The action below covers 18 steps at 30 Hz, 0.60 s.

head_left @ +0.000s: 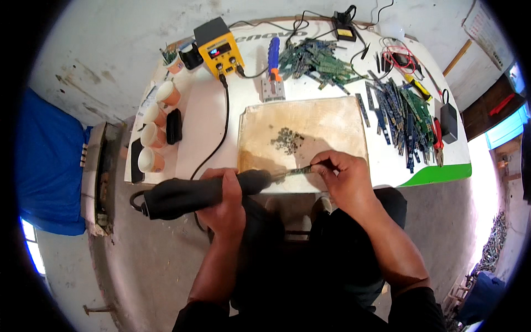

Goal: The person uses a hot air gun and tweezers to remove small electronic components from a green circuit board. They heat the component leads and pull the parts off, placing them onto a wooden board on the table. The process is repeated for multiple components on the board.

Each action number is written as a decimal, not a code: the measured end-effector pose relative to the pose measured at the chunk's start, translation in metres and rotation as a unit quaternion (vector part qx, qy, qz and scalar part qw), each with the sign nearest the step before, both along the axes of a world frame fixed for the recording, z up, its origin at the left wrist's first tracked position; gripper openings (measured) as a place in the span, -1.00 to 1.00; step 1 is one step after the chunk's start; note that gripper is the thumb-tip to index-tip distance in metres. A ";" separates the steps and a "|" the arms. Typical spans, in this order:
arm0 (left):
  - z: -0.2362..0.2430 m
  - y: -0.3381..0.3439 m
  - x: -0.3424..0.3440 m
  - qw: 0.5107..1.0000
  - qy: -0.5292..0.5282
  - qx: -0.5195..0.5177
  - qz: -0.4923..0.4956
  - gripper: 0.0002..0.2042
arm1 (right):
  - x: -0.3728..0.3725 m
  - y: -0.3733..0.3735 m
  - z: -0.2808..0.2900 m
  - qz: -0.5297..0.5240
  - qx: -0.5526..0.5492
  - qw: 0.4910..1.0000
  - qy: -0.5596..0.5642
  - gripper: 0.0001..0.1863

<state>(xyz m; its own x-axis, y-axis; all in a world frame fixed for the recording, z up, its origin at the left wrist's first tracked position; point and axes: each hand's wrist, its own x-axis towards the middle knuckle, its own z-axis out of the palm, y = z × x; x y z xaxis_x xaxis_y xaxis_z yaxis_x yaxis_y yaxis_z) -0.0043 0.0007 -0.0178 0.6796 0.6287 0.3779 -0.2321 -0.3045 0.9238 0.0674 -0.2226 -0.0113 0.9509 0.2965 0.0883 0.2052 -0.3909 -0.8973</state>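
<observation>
My left hand (228, 209) is wrapped around the black body of a hot air gun (176, 198), its metal nozzle pointing right. Between the thumb and fingers of my right hand (349, 181) is a thin, narrow circuit board strip (301, 170), its free end right at the nozzle. Both hands are over the near edge of a tan, scorched work board (332, 119) on the table. A small heap of dark chips (287, 141) lies on that board, beyond the nozzle.
A yellow and black soldering station (217, 48) stands at the back left, its cable curving toward me. Paper cups (151, 160) line the left side. Circuit strips lie in a far heap (315, 62) and a right heap (406, 116), near red-handled pliers (438, 141). A blue-handled tool (273, 58) stands behind the board.
</observation>
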 end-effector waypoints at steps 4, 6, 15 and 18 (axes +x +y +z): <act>-0.001 0.001 0.003 1.000 -0.013 0.008 0.002 -0.84 | 0.002 0.001 0.000 -0.011 0.005 1.000 -0.009 -0.90; -0.002 0.001 0.001 1.000 -0.020 0.006 -0.002 -0.85 | -0.001 0.001 0.001 -0.004 -0.013 1.000 -0.003 -0.90; 0.002 -0.001 0.003 1.000 0.003 -0.017 -0.004 -0.86 | 0.000 0.001 -0.007 -0.012 0.036 0.999 -0.015 -0.91; 0.001 0.001 0.003 1.000 0.020 0.008 0.007 -0.86 | 0.004 0.002 -0.003 -0.024 0.044 0.999 -0.007 -0.91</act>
